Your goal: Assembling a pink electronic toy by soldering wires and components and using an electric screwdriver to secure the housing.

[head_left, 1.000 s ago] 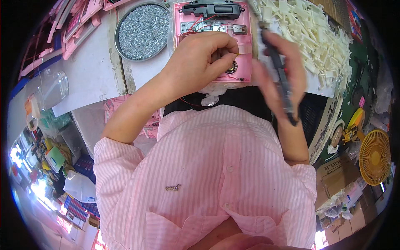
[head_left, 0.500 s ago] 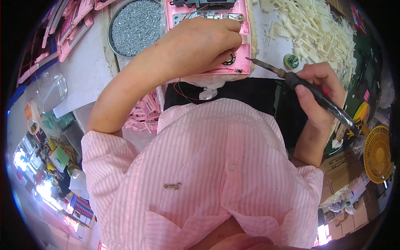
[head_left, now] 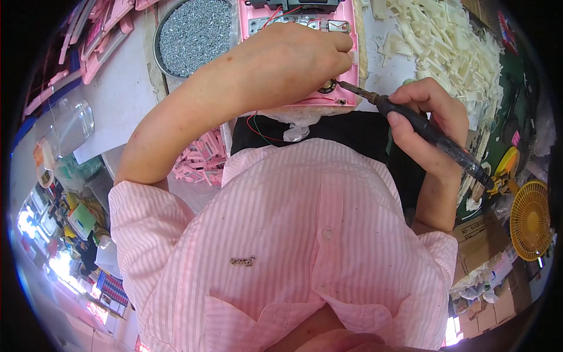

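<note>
The right hand point(head_left: 451, 117) grips the iron point(head_left: 411, 119), tip beside the speaker point(head_left: 329, 88) in the case point(head_left: 350, 94). The left hand point(head_left: 296, 61) bends over the case, fingertips hidden; I cannot tell its hold. A slipping hot tip could burn fingers.

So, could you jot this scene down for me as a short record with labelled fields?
Left hand: over the pink casing; the left hand hides whatever its fingertips may hold
Right hand: the right hand grips a soldering iron by its black handle
Iron tip: at the round part in the casing; contact unclear
Also in casing: red wires, metal strip
Left of casing: round tray of small metal pieces
Right of casing: heap of white pieces
Far right: yellow fan
</note>
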Available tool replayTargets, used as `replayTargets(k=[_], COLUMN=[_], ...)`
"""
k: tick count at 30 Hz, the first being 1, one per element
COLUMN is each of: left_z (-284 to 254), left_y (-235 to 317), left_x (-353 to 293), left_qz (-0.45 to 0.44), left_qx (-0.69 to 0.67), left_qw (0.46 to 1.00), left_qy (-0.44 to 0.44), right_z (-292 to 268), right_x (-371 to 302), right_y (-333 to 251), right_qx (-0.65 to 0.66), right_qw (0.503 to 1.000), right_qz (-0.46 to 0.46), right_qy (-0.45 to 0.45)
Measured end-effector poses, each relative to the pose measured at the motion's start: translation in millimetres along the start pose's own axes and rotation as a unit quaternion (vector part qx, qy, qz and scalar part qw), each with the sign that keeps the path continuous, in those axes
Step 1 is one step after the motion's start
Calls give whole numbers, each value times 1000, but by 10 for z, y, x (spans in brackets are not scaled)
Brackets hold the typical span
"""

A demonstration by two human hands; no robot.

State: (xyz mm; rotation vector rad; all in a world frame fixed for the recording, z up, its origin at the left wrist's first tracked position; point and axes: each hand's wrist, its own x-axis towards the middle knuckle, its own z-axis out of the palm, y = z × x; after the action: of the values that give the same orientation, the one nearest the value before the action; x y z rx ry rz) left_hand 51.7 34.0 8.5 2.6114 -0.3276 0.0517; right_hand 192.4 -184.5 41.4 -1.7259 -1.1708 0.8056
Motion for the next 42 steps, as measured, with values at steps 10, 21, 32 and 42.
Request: replayTargets(k=[10, 21, 32, 42], left_z=[1, 8, 3, 18], left_y=[23, 61, 61, 58], left_x=[-15, -87, -70, -50], left_qz=[2, -1, 46, 71], left_qx=[25, 46, 100, 82], left_qw=[999, 999, 994, 994], left_qy=[22, 13, -19, 4], right_z=[-114, -142, -45, -22], right_x=[-102, -121, -64, -33], right_y=[-84, -52, -8, -11], right_qx=[63, 40, 17, 7], right_qw=[996, 998, 999, 1000], right_qz=[20, -19, -22, -12], right_qy=[57, 45, 25, -11])
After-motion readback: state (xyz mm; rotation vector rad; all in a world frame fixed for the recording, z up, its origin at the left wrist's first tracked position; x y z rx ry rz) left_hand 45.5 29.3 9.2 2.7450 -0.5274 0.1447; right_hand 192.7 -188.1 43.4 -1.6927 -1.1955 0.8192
